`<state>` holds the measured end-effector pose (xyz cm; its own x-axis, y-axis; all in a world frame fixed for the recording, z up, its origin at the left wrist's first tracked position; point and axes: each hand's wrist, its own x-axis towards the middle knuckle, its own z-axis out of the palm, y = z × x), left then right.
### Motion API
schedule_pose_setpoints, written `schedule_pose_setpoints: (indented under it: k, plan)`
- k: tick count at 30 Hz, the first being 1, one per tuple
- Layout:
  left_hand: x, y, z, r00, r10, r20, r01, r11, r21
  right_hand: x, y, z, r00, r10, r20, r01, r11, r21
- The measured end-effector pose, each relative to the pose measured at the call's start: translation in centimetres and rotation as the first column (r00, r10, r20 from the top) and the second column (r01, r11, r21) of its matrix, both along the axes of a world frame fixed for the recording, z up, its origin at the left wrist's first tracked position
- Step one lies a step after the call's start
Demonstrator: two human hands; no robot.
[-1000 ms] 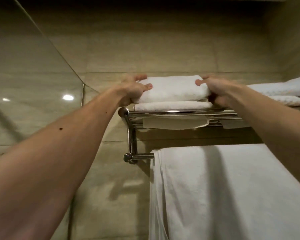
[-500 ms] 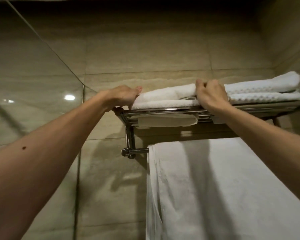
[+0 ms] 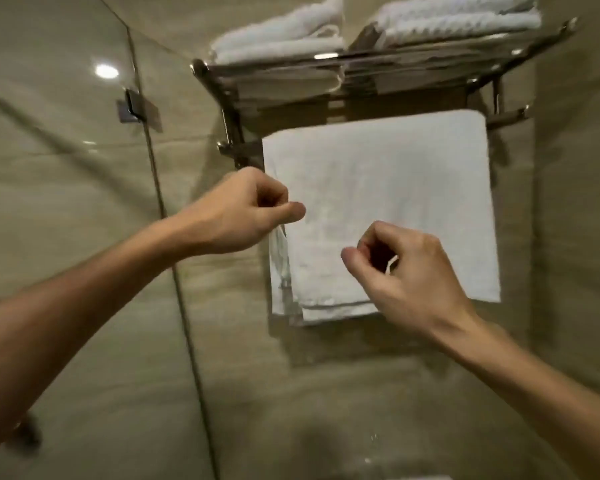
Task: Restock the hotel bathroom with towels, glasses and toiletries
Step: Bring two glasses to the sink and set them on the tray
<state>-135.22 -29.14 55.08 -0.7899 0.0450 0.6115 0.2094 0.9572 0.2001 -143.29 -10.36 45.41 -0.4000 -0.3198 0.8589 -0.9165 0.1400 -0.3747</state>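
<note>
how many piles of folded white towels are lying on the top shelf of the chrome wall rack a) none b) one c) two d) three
c: a left pile of folded white towels and a right pile of folded white towels lie side by side on the shelf of the chrome wall rack, with a gap between them.

Dim, warm light, a ceiling-lamp glare on the glass panel, motion blur throughout, wide-angle bending at edges.
</note>
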Motion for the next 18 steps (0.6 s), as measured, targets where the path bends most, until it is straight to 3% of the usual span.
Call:
schedule_pose_setpoints:
  k: [4,6,8,14,18]
  plan:
    - [0.7,2.1,-10.8,0.951,-0.129,0.282,0.141,0.990,-0.021,3.7,3.6,-11.4,0.972,-0.005,0.234,-0.055,0.967,0.249]
    - [0.7,3.3,-16.3,0.905,-0.199,0.375,0.227,0.973,-0.030,5.8,5.9,-16.5,0.893,0.036,0.448,-0.147,0.965,0.217]
    - [0.2,4.5,-21.4,0.850,-0.277,0.447,0.296,0.955,0.029,7.4,8.0,-20.6,0.812,-0.016,0.583,-0.130,0.970,0.206]
    - [-1.5,8.3,-34.2,0.711,-0.487,0.506,0.351,0.871,0.344,10.8,11.4,-29.9,0.626,-0.320,0.711,0.083,0.934,0.347]
    - [-2.1,10.3,-40.4,0.589,-0.601,0.541,0.386,0.797,0.466,13.0,12.5,-33.4,0.456,-0.365,0.812,0.172,0.931,0.322]
